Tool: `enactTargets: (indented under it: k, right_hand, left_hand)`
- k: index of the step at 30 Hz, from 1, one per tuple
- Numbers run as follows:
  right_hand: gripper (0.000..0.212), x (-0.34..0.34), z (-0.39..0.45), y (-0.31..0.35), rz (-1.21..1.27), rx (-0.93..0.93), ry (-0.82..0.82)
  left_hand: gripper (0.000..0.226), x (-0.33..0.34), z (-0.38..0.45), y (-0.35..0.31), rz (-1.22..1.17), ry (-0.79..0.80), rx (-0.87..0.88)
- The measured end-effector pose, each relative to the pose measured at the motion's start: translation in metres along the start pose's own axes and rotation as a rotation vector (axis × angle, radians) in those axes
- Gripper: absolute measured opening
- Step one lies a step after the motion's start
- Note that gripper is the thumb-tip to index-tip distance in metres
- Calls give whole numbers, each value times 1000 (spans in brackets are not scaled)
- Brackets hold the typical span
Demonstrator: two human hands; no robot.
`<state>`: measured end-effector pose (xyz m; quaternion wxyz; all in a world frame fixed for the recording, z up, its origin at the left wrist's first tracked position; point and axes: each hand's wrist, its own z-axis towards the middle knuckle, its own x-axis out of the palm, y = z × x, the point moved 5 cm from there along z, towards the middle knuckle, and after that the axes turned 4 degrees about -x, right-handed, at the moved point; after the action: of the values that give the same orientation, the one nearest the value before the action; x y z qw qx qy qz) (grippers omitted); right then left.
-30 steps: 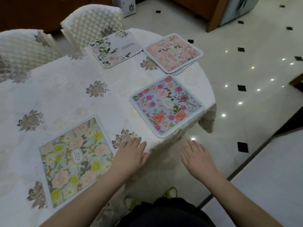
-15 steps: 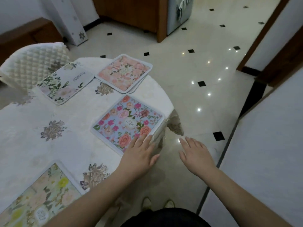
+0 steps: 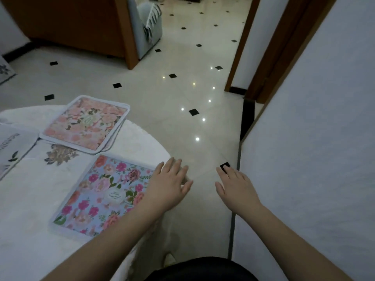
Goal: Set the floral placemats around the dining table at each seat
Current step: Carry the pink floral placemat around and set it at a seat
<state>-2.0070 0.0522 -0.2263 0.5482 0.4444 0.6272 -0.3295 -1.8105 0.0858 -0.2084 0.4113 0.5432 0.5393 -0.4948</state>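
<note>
Head: blue mat [image 3: 105, 194], flat rounded square, on cloth-covered bench [image 3: 30, 230] edge. Left hand [image 3: 169, 186] spread, over mat's right corner; right hand [image 3: 235, 189] spread, right of mat above glossy floor [image 3: 162, 102].

Three floral placemats show on the table [image 3: 30, 250]: a blue one [image 3: 101, 197], a pink one [image 3: 86, 124] at the far edge, a white one [image 3: 12, 147] cut off at the left. Two hands, left [image 3: 169, 186] and right [image 3: 236, 188].
</note>
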Motion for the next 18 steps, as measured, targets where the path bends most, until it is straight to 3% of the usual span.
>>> enactTargets:
  k: [5,9,14,18]
  right_hand:
    - [72,-14,8,-14,20,82,-57]
    - [62,-13,13,-21,-8,79,-74]
    - [61,-20,45,-41,13,122,-77]
    - [64,-28,78,-67,20,97,-90]
  left_hand:
    - [91,-21,40,7,-24,-11,49]
    - [80,-22,60,1,66,9,158]
    - [65,-23,97,-1,58,-74,131]
    - [76,-28,136,-12,38,-48,106]
